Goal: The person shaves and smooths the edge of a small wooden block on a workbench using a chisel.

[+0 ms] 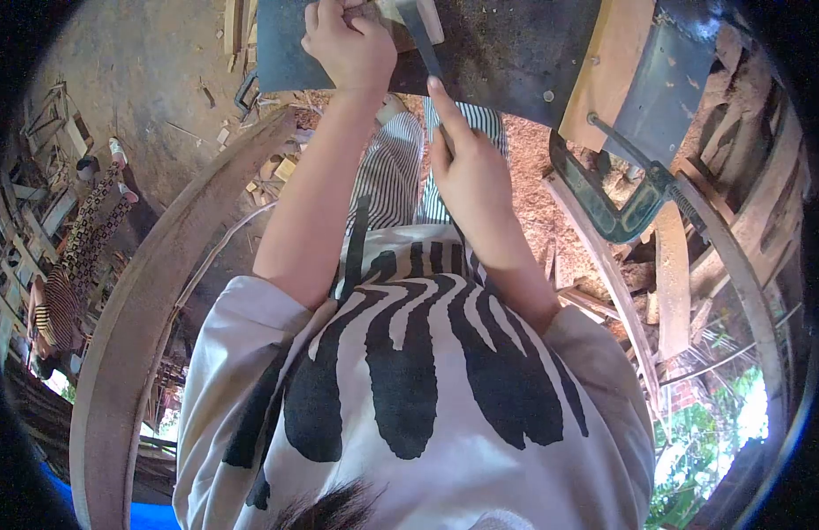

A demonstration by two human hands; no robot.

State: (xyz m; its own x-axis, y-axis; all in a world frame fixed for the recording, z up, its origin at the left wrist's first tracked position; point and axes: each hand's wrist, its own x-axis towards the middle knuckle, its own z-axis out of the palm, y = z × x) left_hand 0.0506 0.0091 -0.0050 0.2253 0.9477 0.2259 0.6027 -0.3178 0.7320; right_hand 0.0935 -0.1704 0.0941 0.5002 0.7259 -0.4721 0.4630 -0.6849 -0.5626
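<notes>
My right hand (470, 168) is closed round the near end of a long, flat, dark tool that looks like a file (418, 37), with the index finger stretched along it. The file points up and away from me and lies across a pale piece of wood (432, 19) at the top edge of the view. My left hand (352, 44) is curled beside that wood, its fingertips partly cut off by the frame; what they grip is hidden. Both hands are over a dark work surface (507, 53).
A C-clamp (635, 208) hangs at the right, by a wooden board (608, 66). Curved wooden pieces (153, 291) arch at both sides. Wood shavings (529, 168) and offcuts cover the floor. Another person (91, 221) is at the far left.
</notes>
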